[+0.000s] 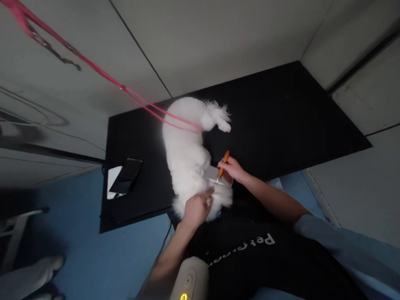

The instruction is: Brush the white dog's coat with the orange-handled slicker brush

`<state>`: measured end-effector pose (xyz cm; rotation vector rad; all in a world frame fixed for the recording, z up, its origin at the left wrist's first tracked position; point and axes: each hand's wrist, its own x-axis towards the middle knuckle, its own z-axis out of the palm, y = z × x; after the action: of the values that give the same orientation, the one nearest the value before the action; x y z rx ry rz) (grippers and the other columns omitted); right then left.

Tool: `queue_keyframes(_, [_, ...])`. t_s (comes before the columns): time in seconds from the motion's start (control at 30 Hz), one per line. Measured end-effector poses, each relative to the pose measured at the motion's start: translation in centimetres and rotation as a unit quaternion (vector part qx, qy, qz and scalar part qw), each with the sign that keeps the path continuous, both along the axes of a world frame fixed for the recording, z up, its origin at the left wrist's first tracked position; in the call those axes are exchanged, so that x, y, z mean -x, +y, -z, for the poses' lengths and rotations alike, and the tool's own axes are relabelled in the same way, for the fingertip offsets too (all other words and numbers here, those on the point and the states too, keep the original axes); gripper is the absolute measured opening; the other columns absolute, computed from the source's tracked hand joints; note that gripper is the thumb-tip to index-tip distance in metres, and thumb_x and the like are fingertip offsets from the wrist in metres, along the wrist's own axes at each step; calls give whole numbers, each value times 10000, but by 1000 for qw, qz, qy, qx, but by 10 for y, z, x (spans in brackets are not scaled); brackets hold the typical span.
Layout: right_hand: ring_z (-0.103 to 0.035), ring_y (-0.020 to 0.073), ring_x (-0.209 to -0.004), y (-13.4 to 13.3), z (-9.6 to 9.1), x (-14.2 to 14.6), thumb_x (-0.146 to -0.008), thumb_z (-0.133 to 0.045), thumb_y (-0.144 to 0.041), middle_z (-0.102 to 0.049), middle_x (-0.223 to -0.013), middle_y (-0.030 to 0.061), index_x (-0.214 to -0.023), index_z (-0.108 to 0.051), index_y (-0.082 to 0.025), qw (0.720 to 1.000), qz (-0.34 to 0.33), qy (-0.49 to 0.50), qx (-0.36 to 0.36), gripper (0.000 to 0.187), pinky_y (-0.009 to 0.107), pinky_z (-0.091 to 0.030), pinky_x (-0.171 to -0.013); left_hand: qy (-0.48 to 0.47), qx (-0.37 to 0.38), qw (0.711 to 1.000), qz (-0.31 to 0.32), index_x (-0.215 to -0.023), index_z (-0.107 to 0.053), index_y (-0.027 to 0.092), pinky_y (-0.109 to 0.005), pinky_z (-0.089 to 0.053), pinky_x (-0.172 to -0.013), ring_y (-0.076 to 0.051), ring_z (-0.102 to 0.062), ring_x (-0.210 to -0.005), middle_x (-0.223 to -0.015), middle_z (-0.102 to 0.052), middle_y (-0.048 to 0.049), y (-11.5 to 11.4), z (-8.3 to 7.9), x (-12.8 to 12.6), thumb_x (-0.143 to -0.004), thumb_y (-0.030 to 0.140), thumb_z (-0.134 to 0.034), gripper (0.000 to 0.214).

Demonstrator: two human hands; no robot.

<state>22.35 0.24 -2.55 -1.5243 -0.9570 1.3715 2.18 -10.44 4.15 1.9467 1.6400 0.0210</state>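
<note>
**Head view: brush at the rear of a leashed white dog**

Head view looks straight down on a black worktop (284, 115) set into a corner of grey walls. A small white dog (186, 150) stands on it, hindquarters toward the person. A pink leash (93, 66) runs taut from the upper left down to the dog's front end.

The right hand (232, 170) is closed round the orange handle of a slicker brush (216, 173), whose flat pad lies against the coat at the dog's rump. The left hand (197, 207) sits just beside it on the fur with its fingers bent into the coat. Whether they pinch a tuft or only press cannot be told.

A dark phone (126, 175) lies over a white case at the worktop's left edge, well apart from the dog. A pale device with a lit yellow button (189, 283) sits low by the person's body. Another person's legs (23, 277) show on the blue floor (102, 260).

The risks, as I judge them:
- The dog's rear is near the worktop's edge, so a sudden step back could take a paw over it.
- The leash could then pull hard at the neck.
- Pins pressed too firmly, or dragged through a knot, could scratch the skin and make the dog flinch.
</note>
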Motion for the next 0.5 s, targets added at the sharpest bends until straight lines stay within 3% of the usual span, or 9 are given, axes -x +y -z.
queue_keyframes(0.1, [-611, 175, -751, 1, 1, 1, -677, -672, -384, -622, -723, -19, -758, -529, -230, 995, 89, -35, -27, 225, 304, -497, -744, -57, -18, 998, -11, -1115, -767, 253, -339, -543, -917, -253, -730, -1003, -1139, -756, -67, -3, 6, 5, -860, 193, -569, 328])
queue_keyframes(0.23, [-620, 177, -726, -5, 3, 5, -665, -695, -430, -643, -727, -13, -769, -542, -226, 998, -24, 54, -14, 275, 311, -501, -724, -87, -37, 995, -15, -1073, -773, 252, -354, -558, -916, -250, -731, -1001, -1101, -768, -54, -5, 13, 12, -863, 232, -539, 315])
queue_keyframes(0.37, [-619, 175, -759, -10, 3, 6, -676, -685, -431, -630, -736, -13, -765, -522, -225, 995, 94, -2, -22, 277, 310, -501, -749, -131, -55, 990, 0, -1025, -772, 232, -349, -551, -926, -228, -726, -987, -1051, -778, -64, -6, 18, 21, -875, 288, -496, 320])
queue_keyframes(0.5, [-629, 183, -744, -13, 0, 10, -668, -693, -468, -655, -755, -1, -792, -549, -222, 997, -28, 74, -13, 311, 318, -510, -717, -175, -76, 982, -4, -914, -757, 211, -352, -557, -860, -222, -724, -881, -939, -782, -93, -9, 24, 31, -878, 315, -478, 301])
